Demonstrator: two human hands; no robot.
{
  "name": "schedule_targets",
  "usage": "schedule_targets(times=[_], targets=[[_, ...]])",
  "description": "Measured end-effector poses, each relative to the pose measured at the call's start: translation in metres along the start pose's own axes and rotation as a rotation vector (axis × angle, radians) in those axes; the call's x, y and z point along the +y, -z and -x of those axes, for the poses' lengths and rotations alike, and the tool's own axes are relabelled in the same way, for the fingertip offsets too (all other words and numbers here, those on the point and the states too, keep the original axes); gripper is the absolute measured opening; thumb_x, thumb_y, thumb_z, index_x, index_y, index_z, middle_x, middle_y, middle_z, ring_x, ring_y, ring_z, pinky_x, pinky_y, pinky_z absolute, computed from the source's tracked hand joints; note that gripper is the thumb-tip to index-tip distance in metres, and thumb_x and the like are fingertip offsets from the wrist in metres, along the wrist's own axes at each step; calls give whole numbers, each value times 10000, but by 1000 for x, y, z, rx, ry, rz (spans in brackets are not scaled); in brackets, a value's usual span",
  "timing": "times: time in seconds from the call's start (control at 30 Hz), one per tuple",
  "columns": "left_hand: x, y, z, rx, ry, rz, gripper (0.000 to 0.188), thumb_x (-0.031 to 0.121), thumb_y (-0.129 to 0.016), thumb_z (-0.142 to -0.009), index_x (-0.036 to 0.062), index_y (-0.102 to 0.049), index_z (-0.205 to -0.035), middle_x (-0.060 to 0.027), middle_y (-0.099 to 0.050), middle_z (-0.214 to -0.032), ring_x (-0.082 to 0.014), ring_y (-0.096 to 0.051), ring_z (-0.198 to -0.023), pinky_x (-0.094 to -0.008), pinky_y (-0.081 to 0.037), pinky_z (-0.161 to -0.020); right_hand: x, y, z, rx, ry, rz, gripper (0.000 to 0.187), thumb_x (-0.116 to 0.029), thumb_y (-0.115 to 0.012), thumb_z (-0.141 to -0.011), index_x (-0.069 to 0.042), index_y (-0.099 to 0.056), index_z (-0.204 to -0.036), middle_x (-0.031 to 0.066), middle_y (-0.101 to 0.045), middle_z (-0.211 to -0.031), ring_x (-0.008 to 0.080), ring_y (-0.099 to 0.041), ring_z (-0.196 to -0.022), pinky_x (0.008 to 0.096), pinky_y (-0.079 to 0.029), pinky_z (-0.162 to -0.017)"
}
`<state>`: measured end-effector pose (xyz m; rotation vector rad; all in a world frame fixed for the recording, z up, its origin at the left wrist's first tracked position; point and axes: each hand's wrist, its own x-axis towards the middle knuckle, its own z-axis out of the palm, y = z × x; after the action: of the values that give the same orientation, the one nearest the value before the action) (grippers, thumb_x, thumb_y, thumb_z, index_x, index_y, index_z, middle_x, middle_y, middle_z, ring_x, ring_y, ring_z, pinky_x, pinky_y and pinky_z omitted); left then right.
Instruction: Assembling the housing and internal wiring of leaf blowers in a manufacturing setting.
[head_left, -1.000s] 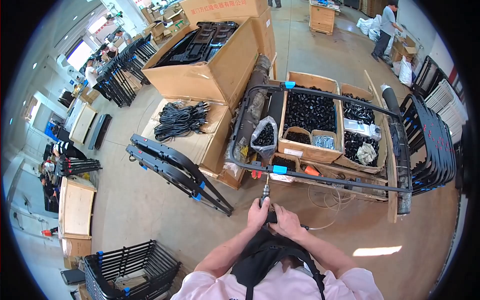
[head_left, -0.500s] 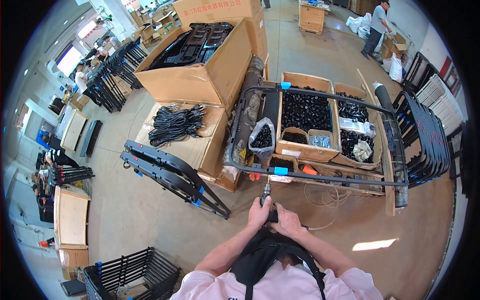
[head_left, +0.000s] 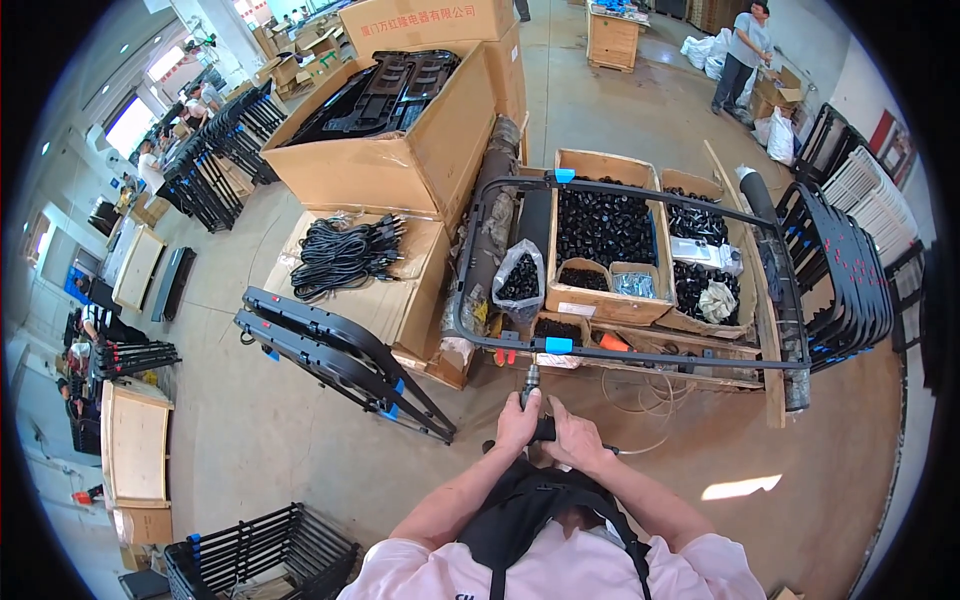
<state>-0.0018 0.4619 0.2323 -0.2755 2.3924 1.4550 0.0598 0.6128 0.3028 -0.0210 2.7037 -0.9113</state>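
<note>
Both my hands are on a power drill [head_left: 532,378], which points away from me. My left hand [head_left: 517,420] wraps round its front part just behind the metal chuck. My right hand [head_left: 577,438] closes on the rear, and the drill's handle is mostly hidden by my hands. Ahead of the chuck, the tip is at the near bar of a black tubular frame [head_left: 650,355], beside blue tape [head_left: 558,346]; whether it touches cannot be made out. The frame lies across padded rolls, over boxes of small parts.
Black plastic caps [head_left: 603,222] fill a carton under the frame. Coiled black cables [head_left: 345,255] lie on a box to the left, near folded black frames [head_left: 345,350]. More frames [head_left: 838,270] lean at the right. A thin hose [head_left: 640,448] trails from the drill. People work farther off.
The whole view has shifted slightly left. My hands keep their hold on the drill at the near bar. At the far right, a person by a carton has straightened somewhat.
</note>
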Motion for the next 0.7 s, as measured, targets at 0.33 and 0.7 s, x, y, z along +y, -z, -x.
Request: schedule_targets(times=[0.33, 0.7], targets=[[9, 8, 7, -35, 7, -38, 603, 584, -566, -1015, -15, -639, -1026, -289, -715, -991, -465, -696, -1012, -521, -522, -889, 4, -14, 3, 66, 133, -10, 617, -289, -774, -780, -15, -571, -1295, 202, -568, -1296, 414, -620, -1185, 514, -541, -946], [7, 9, 21, -16, 6, -1, 589, 576, -580, -1018, -9, -649, -1021, -255, -717, -972, -404, -702, -962, -486, -528, -868, 6, -23, 11, 40, 135, 5, 614, -296, -781, -796, -15, -560, -1295, 200, -557, -1307, 421, -622, -1175, 518, -542, -950]])
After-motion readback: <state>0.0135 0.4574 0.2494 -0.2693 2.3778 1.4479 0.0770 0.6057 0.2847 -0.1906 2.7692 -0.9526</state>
